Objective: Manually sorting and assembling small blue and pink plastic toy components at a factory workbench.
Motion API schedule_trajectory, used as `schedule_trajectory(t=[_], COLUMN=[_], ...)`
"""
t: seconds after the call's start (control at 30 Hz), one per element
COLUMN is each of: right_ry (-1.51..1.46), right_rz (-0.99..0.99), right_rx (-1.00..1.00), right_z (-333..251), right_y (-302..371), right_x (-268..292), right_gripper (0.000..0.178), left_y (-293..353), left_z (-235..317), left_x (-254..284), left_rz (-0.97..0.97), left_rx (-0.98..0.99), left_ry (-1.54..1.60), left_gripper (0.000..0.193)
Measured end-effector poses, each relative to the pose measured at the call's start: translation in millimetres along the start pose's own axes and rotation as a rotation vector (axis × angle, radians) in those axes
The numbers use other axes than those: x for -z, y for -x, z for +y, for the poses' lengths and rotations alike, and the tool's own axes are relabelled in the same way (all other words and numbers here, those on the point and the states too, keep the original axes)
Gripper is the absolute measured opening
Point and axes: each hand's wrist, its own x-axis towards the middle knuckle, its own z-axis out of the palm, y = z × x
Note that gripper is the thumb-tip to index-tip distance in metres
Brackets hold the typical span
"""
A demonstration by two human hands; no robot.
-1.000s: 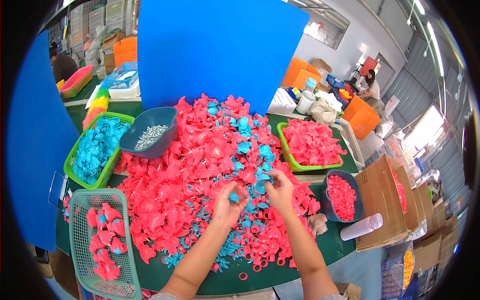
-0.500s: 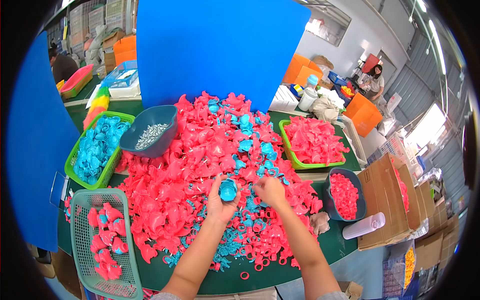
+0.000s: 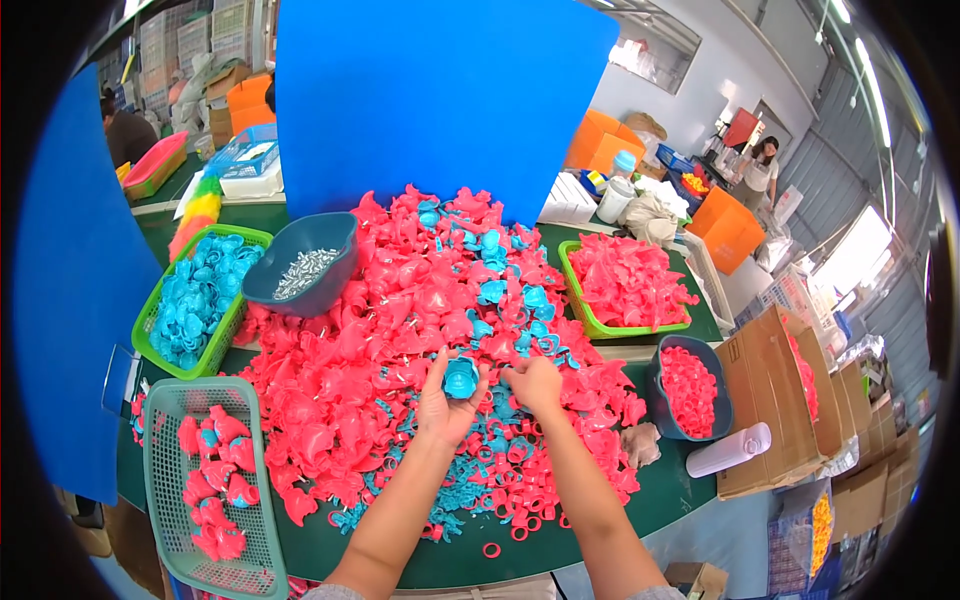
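Observation:
Cradled in the fingers of my left hand (image 3: 440,415) is a blue cup-shaped plastic part (image 3: 461,378), its hollow side facing up. Just right of it my right hand (image 3: 538,386) hovers over or touches the heap, fingers curled together; what they hold, if anything, is hidden. Beneath both hands spreads a large pile of red plastic parts (image 3: 410,300), some with metal pins showing. Blue cup-like pieces (image 3: 537,300) lie among them. Nearer to me are small blue pieces (image 3: 440,495) and red rings (image 3: 491,550).
Left stand a green basket of blue parts (image 3: 241,318), a dark bowl of metal pins (image 3: 340,262) and a grey-green basket (image 3: 258,490) with red-and-blue assemblies. Right are a green basket (image 3: 600,331), a dark bin of red rings (image 3: 690,438), a pale bottle (image 3: 728,450) and cardboard boxes (image 3: 760,400).
My right hand has shifted slightly left, closer to the blue cup-shaped part. My left hand, still holding that part, is almost where it was.

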Motion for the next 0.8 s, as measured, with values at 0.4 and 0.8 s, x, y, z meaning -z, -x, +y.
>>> schedule_trajectory(t=[0.4,0.8], right_ry=[-1.295,-1.886], right_rz=[0.044,-0.330], right_rx=[0.214,-0.201], right_z=[26,-8], right_y=[30,42], right_x=[37,49], right_gripper=[0.012,0.021], left_y=[7,2], left_z=[-15,-1], left_x=[-8,-1], left_rz=[-0.022,0.020], left_rx=[0.029,-0.015], left_ry=[-0.212,-0.169], left_gripper=[0.030,0.029])
